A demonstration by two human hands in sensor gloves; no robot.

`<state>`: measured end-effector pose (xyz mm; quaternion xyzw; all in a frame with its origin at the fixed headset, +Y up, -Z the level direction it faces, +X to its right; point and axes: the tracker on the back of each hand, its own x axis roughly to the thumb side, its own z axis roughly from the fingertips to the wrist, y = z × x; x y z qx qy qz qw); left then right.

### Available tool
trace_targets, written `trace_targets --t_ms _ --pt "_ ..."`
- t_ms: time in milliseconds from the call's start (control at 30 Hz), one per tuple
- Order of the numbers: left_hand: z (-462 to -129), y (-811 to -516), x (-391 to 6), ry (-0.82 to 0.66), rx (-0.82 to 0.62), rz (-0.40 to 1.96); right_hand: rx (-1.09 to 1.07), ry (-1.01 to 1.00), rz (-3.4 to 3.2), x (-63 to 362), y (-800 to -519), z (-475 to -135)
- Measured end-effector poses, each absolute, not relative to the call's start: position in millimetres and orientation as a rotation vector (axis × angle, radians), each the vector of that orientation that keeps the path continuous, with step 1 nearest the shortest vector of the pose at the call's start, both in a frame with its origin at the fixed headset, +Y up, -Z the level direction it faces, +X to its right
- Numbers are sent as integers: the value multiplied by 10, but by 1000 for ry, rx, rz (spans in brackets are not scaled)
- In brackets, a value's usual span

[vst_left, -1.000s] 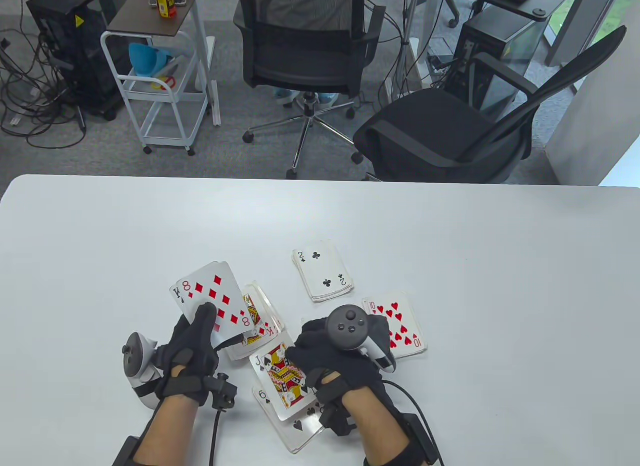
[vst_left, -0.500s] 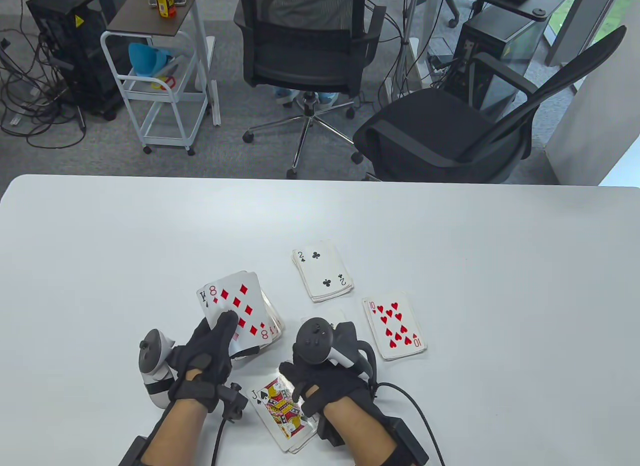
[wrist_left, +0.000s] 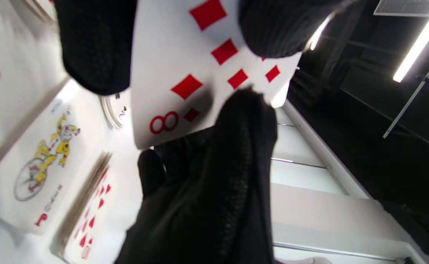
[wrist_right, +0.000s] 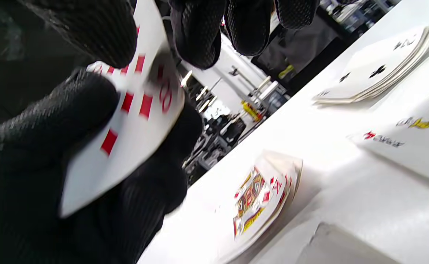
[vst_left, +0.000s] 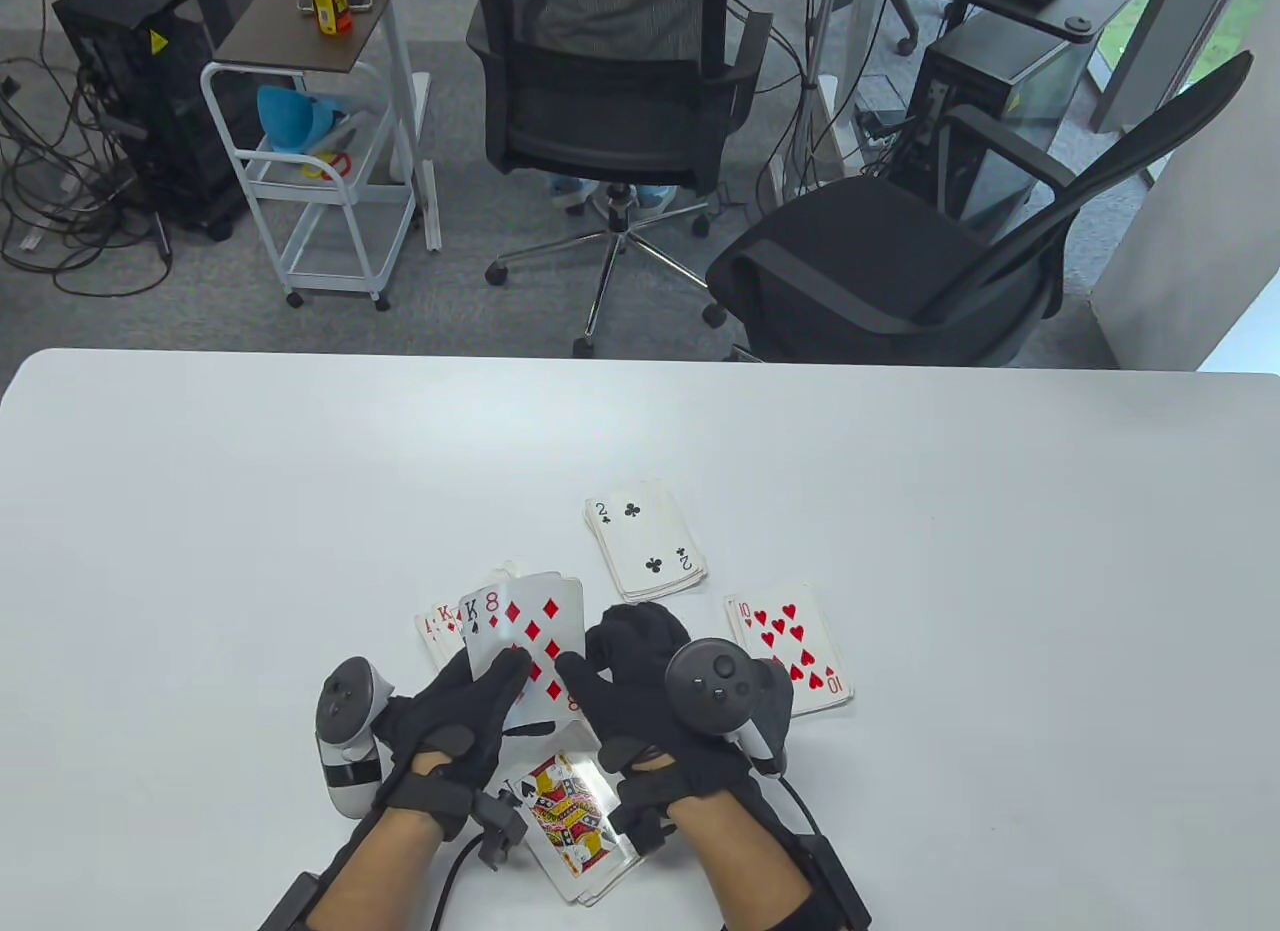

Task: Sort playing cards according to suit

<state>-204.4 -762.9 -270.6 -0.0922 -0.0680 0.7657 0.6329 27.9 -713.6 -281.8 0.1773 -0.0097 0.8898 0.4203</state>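
Observation:
My left hand (vst_left: 490, 681) holds a small pack of cards above the table, the 8 of diamonds (vst_left: 530, 621) on top and a black K behind it. My right hand (vst_left: 600, 661) pinches the 8 of diamonds, thumb on its face and fingers behind; the left wrist view (wrist_left: 185, 80) and right wrist view (wrist_right: 137, 121) show this too. Face-up piles lie around: jack of spades (vst_left: 565, 811) under my wrists, 2 of clubs (vst_left: 645, 541), 10 of hearts (vst_left: 795, 651), and king of diamonds (vst_left: 440, 631), partly hidden behind the held cards.
A joker card (wrist_left: 42, 161) lies on the white table (vst_left: 250, 491) near the hearts pile, hidden under my right hand in the table view. Two black office chairs (vst_left: 880, 261) and a white trolley (vst_left: 310, 171) stand beyond the far edge.
My left hand carried the held cards to the right. My right hand left the spade pile and came up to pinch the 8 of diamonds.

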Motion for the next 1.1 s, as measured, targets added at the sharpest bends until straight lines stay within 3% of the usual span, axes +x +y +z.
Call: trace_targets --t_ms 433,867,1100 --pt "-2667 -7660 -1975 -157 -293 1868 429 -399 2228 260 -7010 -2698" --pt "-2684 -7692 -1971 -185 -392 1909 413 -340 2244 286 -7027 -2736" --pt "-2706 -7624 -2068 -154 -282 1915 327 -356 2228 418 -7018 -2806"
